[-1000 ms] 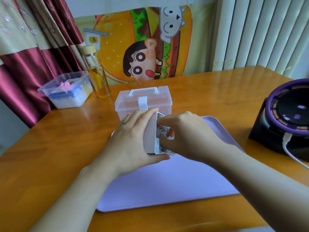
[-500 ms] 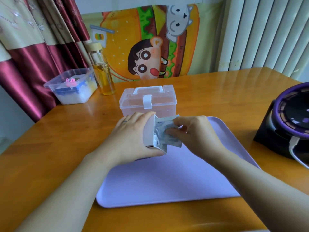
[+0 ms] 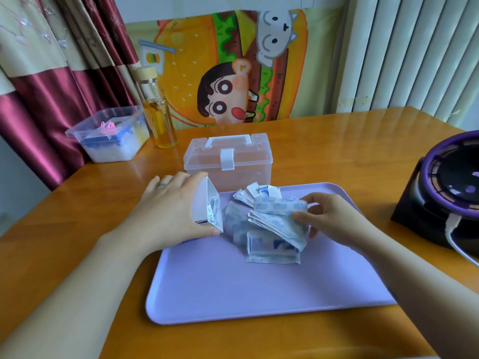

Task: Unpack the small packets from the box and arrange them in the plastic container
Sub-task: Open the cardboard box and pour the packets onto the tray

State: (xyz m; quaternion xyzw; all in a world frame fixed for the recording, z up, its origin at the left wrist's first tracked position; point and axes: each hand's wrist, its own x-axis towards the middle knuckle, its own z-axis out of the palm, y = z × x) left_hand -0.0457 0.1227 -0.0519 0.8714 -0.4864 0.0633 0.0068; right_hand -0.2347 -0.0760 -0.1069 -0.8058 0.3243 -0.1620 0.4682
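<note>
My left hand (image 3: pixel 171 211) grips a small white cardboard box (image 3: pixel 204 203), tilted with its open end facing right over the lilac tray (image 3: pixel 233 294). A packet edge shows at the box mouth. My right hand (image 3: pixel 329 218) pinches a fanned bundle of white-and-blue small packets (image 3: pixel 277 218) just right of the box. Several more packets (image 3: pixel 269 250) lie in a loose pile on the tray beneath and behind the bundle. The clear plastic container (image 3: pixel 228 159) with a white handle and latch stands closed behind the tray.
The wooden table (image 3: pixel 77 229) carries a clear tub of small items (image 3: pixel 111 141) and a glass bottle of yellow liquid (image 3: pixel 158 117) at the back left. A black and purple device (image 3: pixel 448 193) with a white cable sits at the right edge.
My right hand has drawn the packets out of the box to the right; they now spread over the tray. My left hand still holds the box.
</note>
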